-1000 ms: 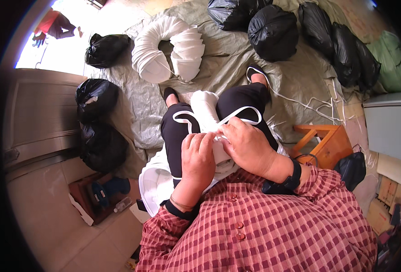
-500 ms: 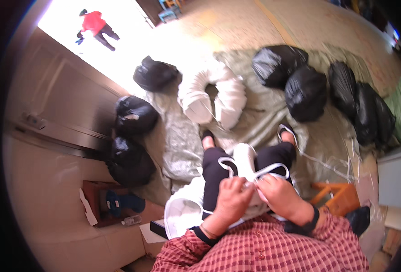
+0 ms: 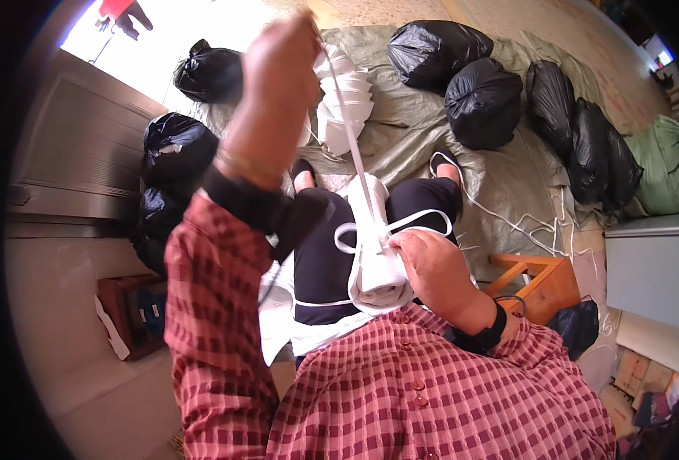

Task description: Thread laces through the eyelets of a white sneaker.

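White strap (image 3: 352, 146), flat and narrow, pulled taut from a raised left hand (image 3: 282, 69) down to a rolled white bundle (image 3: 376, 268) resting on the lap. Left hand lifted high toward the camera, fist closed around the upper end of the strap, forearm in a red checked sleeve with a dark cuff. Right hand (image 3: 431, 264) lower, fingers curled and pressed against the right side of the bundle, pinning it where the strap crosses; dark watch band (image 3: 493, 333) on that wrist. Strap wrapped around the bundle's middle, with two loose loops spreading to either side just above the right hand. Bundle lying between black-trousered legs (image 3: 320, 253), more white cloth spilling beneath it toward the left.

Seen from above, seated figure in a red checked shirt. Grey-green tarpaulin (image 3: 401, 115) spread on the floor ahead, with a stack of folded white material (image 3: 347, 96) just past the feet. Several tied black bin bags (image 3: 477, 100) ranged along the tarpaulin's far and right edges, more black bags at the left near a wooden door (image 3: 78, 169). Green sack (image 3: 665, 165) at the far right. Small wooden stool (image 3: 539, 284) just beside the right forearm, loose white cords (image 3: 531, 222) trailing on the floor near it.
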### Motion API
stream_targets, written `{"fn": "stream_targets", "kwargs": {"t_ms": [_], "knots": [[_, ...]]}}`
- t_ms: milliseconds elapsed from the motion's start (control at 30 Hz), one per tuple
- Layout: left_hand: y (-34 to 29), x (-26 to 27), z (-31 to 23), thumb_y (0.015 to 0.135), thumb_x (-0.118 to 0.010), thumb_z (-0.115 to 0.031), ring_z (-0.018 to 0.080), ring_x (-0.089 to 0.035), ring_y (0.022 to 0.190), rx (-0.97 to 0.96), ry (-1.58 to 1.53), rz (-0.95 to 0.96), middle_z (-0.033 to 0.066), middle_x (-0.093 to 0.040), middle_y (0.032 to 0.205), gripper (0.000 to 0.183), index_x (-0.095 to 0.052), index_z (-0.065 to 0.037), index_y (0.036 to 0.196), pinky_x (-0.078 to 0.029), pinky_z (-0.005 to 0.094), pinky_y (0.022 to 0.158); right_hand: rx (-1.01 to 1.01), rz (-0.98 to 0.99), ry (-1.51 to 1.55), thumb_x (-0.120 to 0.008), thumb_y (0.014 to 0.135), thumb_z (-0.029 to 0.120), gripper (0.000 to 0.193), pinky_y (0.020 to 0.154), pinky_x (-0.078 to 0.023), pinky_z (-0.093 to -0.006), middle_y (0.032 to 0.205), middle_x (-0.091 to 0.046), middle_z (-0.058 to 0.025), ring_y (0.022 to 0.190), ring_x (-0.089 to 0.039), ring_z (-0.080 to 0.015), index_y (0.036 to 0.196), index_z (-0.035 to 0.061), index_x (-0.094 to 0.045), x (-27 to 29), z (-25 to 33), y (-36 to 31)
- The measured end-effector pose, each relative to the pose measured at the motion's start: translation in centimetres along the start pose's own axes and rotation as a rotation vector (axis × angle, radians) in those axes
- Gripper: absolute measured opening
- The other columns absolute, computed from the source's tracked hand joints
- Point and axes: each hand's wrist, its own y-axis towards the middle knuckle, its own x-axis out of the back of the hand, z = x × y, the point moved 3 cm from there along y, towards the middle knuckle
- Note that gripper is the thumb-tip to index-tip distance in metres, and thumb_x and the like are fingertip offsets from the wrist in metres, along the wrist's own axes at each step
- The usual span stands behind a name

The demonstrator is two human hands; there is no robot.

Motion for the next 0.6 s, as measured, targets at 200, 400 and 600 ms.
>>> {"fn": "stream_targets", "kwargs": {"t_ms": [200, 400, 600], "knots": [[2.0, 3.8, 7.0, 0.097, -0.069, -0.019, 0.0136, -0.062, 0.071, 0.472, -0.584, -0.13, 0.0018, -0.064, 0.079, 0.017, -0.067, -0.003, 0.091, -0.052, 0.0303, 0.063, -0.131, -0.011, 0.096, -0.071, 0.085, 0.002, 0.01, 0.075, -0.053, -0.0386, 0.094, -0.063, -0.0131, 0.086, -0.064, -0.0313, 0.095, 0.0013, -0.069, -0.9, -1.3, -0.3], [-4.3, 3.0, 5.5, 0.096, -0.071, -0.019, 0.0113, -0.062, 0.071, 0.561, -0.469, -0.126, 0.0043, -0.068, 0.082, 0.027, -0.066, 0.003, 0.11, -0.051, 0.0248, 0.064, -0.318, 0.014, 0.301, -0.073, 0.083, 0.002, 0.009, 0.078, -0.052, -0.0383, 0.092, -0.064, -0.0123, 0.087, -0.065, -0.0301, 0.091, -0.0005, -0.072, -2.2, -1.7, -1.1], [-18.9, 0.3, -8.2, 0.084, -0.072, -0.003, 0.0355, -0.064, 0.078, 0.287, -0.274, 0.331, 0.0171, -0.063, 0.085, 0.011, -0.067, 0.001, 0.094, -0.052, 0.041, 0.074, -0.044, -0.004, 0.034, -0.069, 0.085, 0.003, 0.024, 0.091, -0.046, -0.0419, 0.098, -0.07, -0.0089, 0.094, -0.065, -0.0309, 0.109, 0.0066, -0.069, -1.4, -1.3, -0.8]]}}
